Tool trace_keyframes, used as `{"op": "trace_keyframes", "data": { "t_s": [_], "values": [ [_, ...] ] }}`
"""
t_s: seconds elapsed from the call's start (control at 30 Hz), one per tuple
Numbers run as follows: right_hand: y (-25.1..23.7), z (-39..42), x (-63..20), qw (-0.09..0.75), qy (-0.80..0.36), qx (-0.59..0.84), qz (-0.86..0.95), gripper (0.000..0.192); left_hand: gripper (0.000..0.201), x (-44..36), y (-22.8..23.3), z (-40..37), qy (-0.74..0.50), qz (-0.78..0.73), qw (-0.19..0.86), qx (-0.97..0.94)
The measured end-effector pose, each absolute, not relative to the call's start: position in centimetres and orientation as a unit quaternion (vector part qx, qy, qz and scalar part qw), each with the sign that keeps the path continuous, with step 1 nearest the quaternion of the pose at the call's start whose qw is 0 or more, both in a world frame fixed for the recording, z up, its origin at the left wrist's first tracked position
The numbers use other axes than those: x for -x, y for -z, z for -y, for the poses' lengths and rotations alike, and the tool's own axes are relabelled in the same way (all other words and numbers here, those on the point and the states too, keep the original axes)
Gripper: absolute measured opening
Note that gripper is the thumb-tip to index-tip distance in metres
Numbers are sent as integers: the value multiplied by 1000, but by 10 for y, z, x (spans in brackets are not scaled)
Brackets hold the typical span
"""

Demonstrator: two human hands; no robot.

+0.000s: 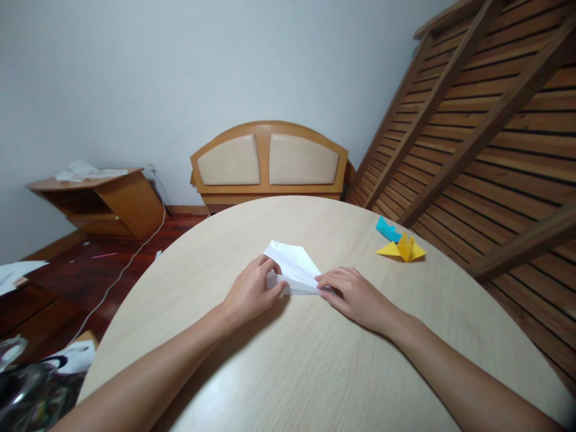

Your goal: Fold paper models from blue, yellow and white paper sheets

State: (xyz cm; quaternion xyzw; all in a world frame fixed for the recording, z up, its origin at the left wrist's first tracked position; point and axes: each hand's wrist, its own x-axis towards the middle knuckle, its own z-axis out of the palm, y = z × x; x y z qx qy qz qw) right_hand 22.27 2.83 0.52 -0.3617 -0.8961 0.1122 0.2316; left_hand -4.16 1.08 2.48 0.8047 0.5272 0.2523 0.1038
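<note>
A folded sheet of white paper [294, 261] is held between my two hands, over the middle of the round table. My left hand [256, 283] grips its left edge, with the thumb in front and the fingers behind. At the pointed right end, my right hand [348, 292] pinches the paper between thumb and fingers. Creases run along the sheet, and its upper part fans out toward the far side. Part of the left edge is hidden behind my left fingers.
On the pale round table [315, 372], a blue folded-paper piece [387, 230] and a yellow origami crane [404, 248] sit at the right. Wooden slats [495, 150] lean beyond the right edge. Behind stands a headboard [270, 159]; a low cabinet [121, 210] is at left.
</note>
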Motion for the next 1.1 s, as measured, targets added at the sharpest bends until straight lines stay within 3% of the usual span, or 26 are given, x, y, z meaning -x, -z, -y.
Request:
{"op": "trace_keyframes", "data": {
  "t_s": [0.13,0.3,0.5,0.77,1.1],
  "values": [
    [-6,-28,-221,226,-120,339,905,12,18,36,-31,3,-198,-467,113,-855],
    [-7,-29,-222,224,-115,325,911,11,18,25,-31,13,-115,-403,1,-908],
    [-12,-28,-223,205,-112,339,911,13,21,21,-28,13,-117,-389,-88,-910],
    [-10,-27,-223,213,-159,344,900,13,24,14,-22,12,-66,-350,-66,-932],
    [-16,-30,-229,195,-129,375,897,13,22,11,-21,12,-67,-358,-60,-929]
  ]
}}
